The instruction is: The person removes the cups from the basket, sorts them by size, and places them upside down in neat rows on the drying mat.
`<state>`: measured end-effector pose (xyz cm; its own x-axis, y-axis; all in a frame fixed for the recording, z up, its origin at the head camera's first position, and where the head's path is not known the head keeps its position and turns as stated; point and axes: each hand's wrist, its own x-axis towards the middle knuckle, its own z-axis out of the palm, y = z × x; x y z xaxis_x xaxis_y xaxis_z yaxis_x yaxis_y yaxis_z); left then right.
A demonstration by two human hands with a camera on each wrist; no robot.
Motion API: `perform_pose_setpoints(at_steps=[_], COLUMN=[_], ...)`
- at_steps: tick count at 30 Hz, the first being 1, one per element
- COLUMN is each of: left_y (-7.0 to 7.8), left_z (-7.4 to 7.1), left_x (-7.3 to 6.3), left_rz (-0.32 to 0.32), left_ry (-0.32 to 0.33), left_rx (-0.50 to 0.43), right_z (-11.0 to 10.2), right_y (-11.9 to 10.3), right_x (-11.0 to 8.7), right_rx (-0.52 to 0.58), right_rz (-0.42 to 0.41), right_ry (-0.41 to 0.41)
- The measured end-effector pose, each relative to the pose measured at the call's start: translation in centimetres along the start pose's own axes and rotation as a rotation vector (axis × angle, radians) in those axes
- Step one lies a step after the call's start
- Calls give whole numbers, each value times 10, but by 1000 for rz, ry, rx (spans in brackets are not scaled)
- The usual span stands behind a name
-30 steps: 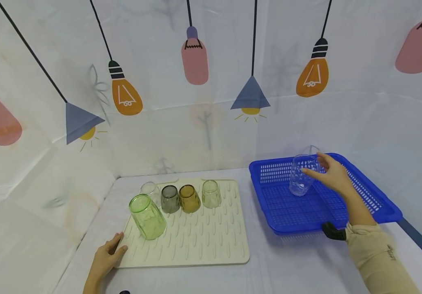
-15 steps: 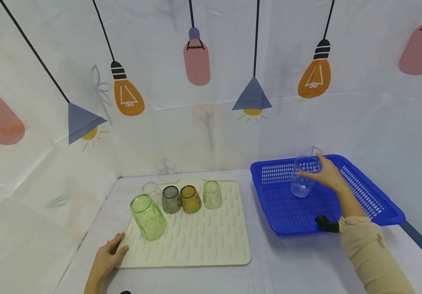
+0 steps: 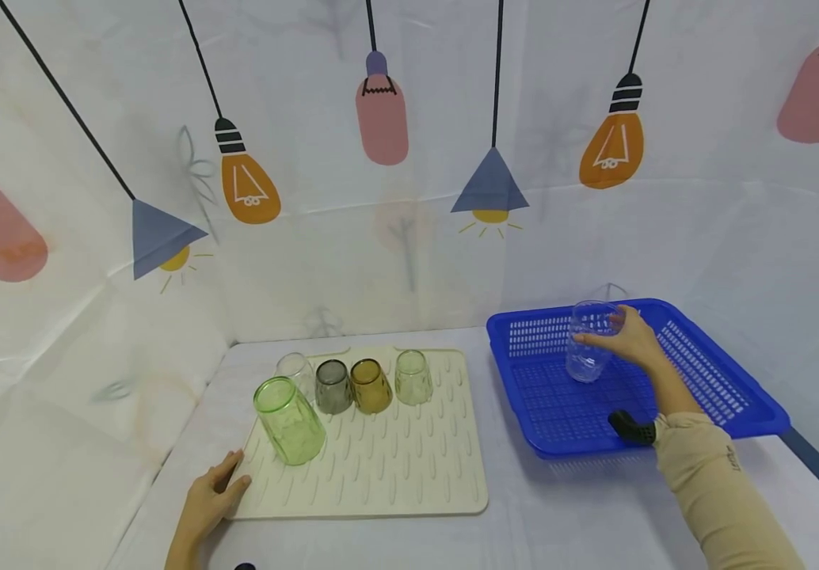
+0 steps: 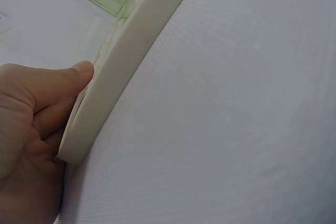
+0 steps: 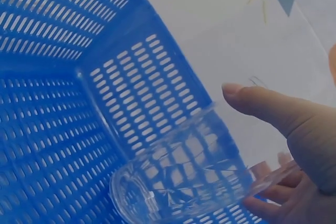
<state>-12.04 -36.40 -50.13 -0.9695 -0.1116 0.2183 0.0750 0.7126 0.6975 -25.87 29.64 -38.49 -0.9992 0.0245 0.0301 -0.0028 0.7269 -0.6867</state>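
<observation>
In the head view my left hand [image 3: 208,495] is at the front left corner of a cream ridged draining mat [image 3: 409,467]. The left wrist view shows the thumb on top of the mat's edge [image 4: 113,77] and curled fingers beside it. My right hand [image 3: 630,340] is around a clear patterned glass [image 3: 584,360] in a blue plastic basket [image 3: 534,439]. In the right wrist view the thumb [image 5: 252,100] is straight and looks apart from the glass. Other fingers [image 5: 273,192] are on the rim's far side, partly seen through it; contact is hard to tell.
On the mat stand a large green glass [image 3: 291,423], a clear glass [image 3: 294,372], a grey glass [image 3: 333,388], an amber glass [image 3: 370,388] and a pale green glass [image 3: 413,378]. A patterned sheet [image 3: 409,237] hangs behind the table.
My right hand has come slightly down and left around the clear glass, its thumb now further across it. The glass stays in place in the basket. My left hand keeps still.
</observation>
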Motion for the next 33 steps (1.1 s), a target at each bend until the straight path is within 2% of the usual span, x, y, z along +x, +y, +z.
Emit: perform_pose_setpoints(at_steps=[6,11,14,19,21,27,28,33], left_y=[0,1,1,1,1,0,0,-1], left_z=[0,0,1,1,1,1,1,2], left_x=[-1,-1,-1,0,0,0,0,0], left_rz=[-19,-10,-17,-31,-27,-28,-30,-31], left_ry=[-4,6,8,4,5,6,6,8], left_rx=[-6,-19,-21,-19,-22,-18,-16,-16], right_z=[3,5,6,3,3,-1,-3,-7], right_y=[2,8,9,-1,-2,-14,-22,-32], right_x=[-1,1,0,-8,-10,-20,-25,-34], right_rx=[51,156,200,261,315,344,315,304], right_rz=[-42,-79,-101,-132,-150,-146,-133,-122], right_ry=[25,28,65,135,155,198,194,201])
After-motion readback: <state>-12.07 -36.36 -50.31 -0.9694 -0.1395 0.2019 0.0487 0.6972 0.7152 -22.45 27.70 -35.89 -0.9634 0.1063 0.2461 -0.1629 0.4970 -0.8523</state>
